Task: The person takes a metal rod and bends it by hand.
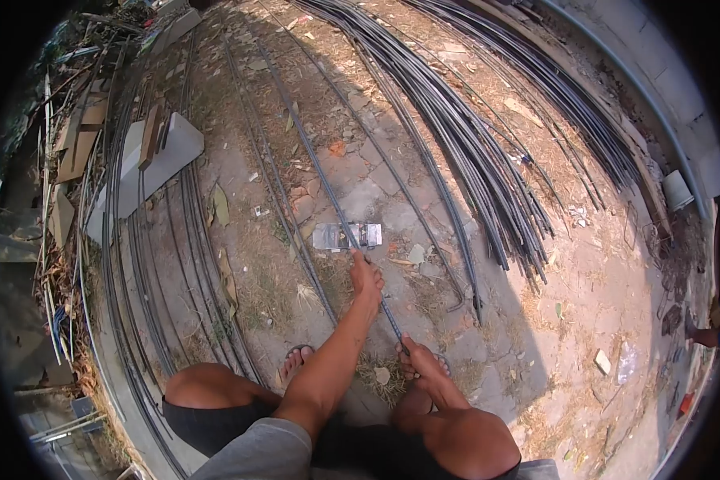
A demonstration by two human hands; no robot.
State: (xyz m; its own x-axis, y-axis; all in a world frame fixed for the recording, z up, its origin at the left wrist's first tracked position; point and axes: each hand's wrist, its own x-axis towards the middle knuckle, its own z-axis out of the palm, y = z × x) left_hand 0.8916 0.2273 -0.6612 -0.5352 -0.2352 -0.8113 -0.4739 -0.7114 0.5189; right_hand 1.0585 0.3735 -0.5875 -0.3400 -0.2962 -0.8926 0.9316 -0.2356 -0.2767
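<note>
One long ribbed steel bar [306, 146] runs from the far ground toward me. My left hand [366, 276] is closed around it, just on my side of a small grey and silver block [348, 236]. The bar passes across the top of this block, which lies on the ground and has dark markings; its exact kind I cannot make out. Closer to my knees, my right hand [420, 360] grips the same bar near its end, fingers curled round it. Between the two hands a short stretch of bar shows.
A thick bundle of steel bars [456, 132] lies to the right, with more bars [188, 264] at left. A white board [156, 172] carries wood pieces. A white bucket [678, 190] stands by the right wall. Another person's limb [702, 336] shows at the right edge.
</note>
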